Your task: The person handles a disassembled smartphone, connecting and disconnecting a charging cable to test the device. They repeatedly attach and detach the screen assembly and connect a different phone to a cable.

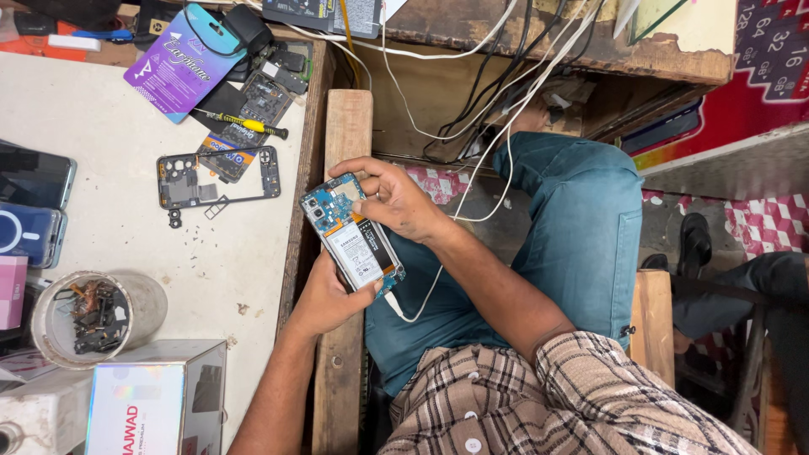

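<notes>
An opened smartphone (pixel 354 240) with its back cover off shows a blue circuit board and a white-labelled battery. My left hand (pixel 327 297) grips its lower end from below. My right hand (pixel 389 199) holds its upper end, fingers curled over the top edge near the camera modules. A white cable (pixel 421 299) runs from the phone's lower end across my lap. I hold the phone over my blue-jeaned thigh, just past the wooden table edge (pixel 347 135).
On the pale worktable (pixel 126 152) lie a black phone frame (pixel 217 179), a yellow-handled screwdriver (pixel 244 125), a purple package (pixel 187 59), loose screws, a round tub of parts (pixel 94 316), boxes and stacked phones (pixel 29 206). Cables hang above; another person's shoe (pixel 695 244) is right.
</notes>
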